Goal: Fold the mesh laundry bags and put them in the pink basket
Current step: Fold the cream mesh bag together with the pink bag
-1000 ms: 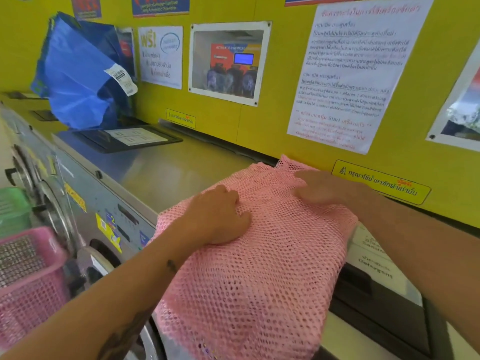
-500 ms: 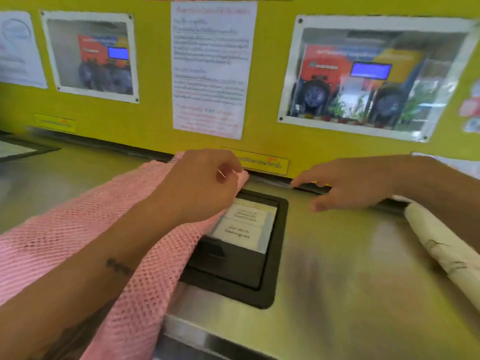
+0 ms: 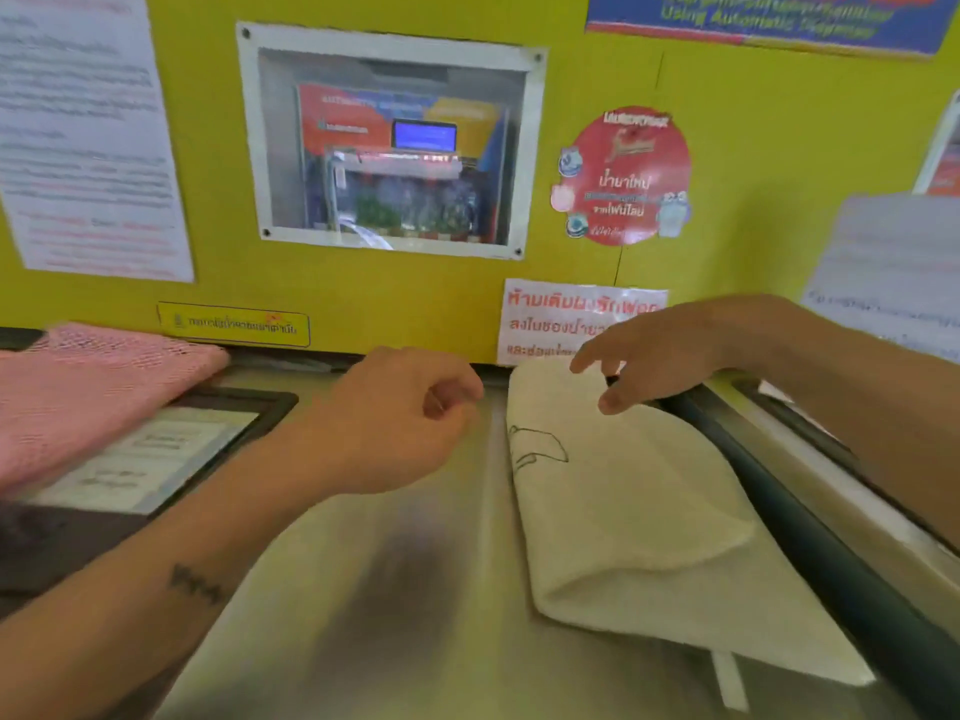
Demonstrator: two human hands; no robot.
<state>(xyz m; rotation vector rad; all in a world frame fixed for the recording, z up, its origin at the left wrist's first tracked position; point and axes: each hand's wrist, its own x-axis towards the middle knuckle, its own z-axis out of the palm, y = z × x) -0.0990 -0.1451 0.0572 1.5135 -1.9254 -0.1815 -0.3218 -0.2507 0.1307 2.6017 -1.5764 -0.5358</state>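
The right hand (image 3: 660,350) hangs with fingers spread and relaxed, holding nothing, its fingertips (image 3: 610,402) just above the far end of a cream cloth bag (image 3: 634,511) at about 2 o'clock from the middle of the view. Whether they touch the fabric I cannot tell. The left hand (image 3: 400,418) sits near the centre with fingers loosely curled and nothing visibly held, apart from either bag.

The cream bag lies lengthwise on the steel washer top (image 3: 374,589), its right edge against a dark rubber strip (image 3: 810,522). The pink mesh laundry bag (image 3: 88,376) lies folded at 9 o'clock, partly over a black detergent lid (image 3: 156,459).

Risks, as I judge them: a one-handed pull on the far end of the cream bag could drag it unevenly, so it bunches or slides off the smooth metal at 5 o'clock, where it already nears the front edge. The pink bag, left unattended and draped over the lid, could slip open or off the left side.

The pink basket is not in view. The pink bag is cut off by the left border, so its fold cannot be checked. Motion blur smears the wall notices (image 3: 88,132) and the near washer top, and whether the cream bag is mesh is unclear.
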